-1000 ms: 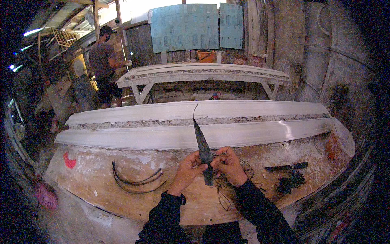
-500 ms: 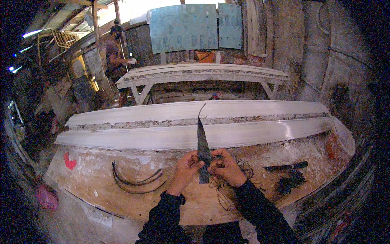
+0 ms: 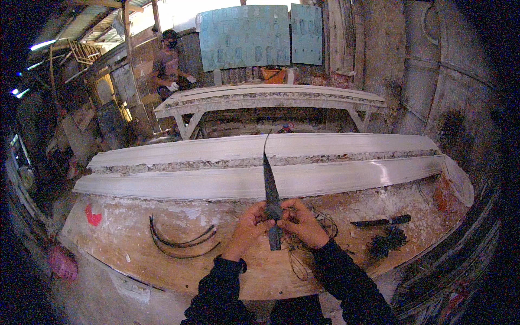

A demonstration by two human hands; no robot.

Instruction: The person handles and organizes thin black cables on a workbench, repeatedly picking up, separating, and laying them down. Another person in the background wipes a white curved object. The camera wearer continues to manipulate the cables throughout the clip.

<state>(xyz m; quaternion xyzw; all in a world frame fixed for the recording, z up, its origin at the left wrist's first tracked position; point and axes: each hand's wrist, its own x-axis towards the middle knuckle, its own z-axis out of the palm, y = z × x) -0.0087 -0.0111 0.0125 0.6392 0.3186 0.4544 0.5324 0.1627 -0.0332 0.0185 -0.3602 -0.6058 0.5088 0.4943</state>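
A dark, flat tapered strip stands upright between my hands, its thin tip curling at the top and its wide end hanging below the fingers. My left hand pinches it from the left with thumb and fingertips. From the other side my right hand pinches it at the same height, both thumbs nearly meeting. Loops of thin dark cord lie on the tabletop beneath and beside my right hand. Further right are a knife with a black handle and a dark, bristly bundle.
Two long whitish strips run across the wooden table. Thin black curved strips and a red scrap lie left; an orange-and-white container sits right. A person stands beyond, beside another white bench.
The dark strip has shifted slightly down, its lower end now hanging further, and my fingers have drawn closer together on it. The person at the back has turned and moved a little right.
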